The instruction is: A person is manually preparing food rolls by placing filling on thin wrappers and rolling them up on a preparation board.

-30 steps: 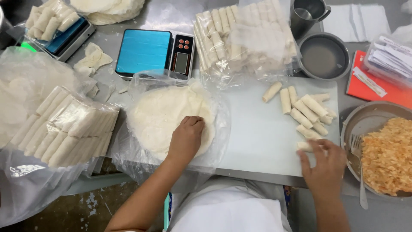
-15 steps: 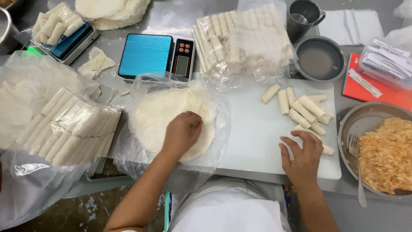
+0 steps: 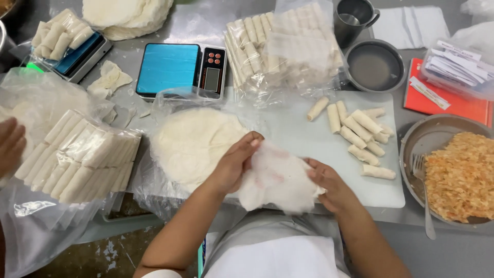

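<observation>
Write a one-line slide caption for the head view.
Both hands, left hand and right hand, hold a thin wrapper sheet beside finished rolls on a white board.

Bare cutting board (image 3: 288, 123) between wrapper stack (image 3: 193, 144), rolls (image 3: 360, 134)

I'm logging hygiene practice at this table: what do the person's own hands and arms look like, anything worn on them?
Both the left hand and the right hand are bare: no gloves, rings, watch or bracelets visible. Both forearms are uncovered down to the picture's lower edge, with no sleeves in view. A white garment covers the lap.
</observation>
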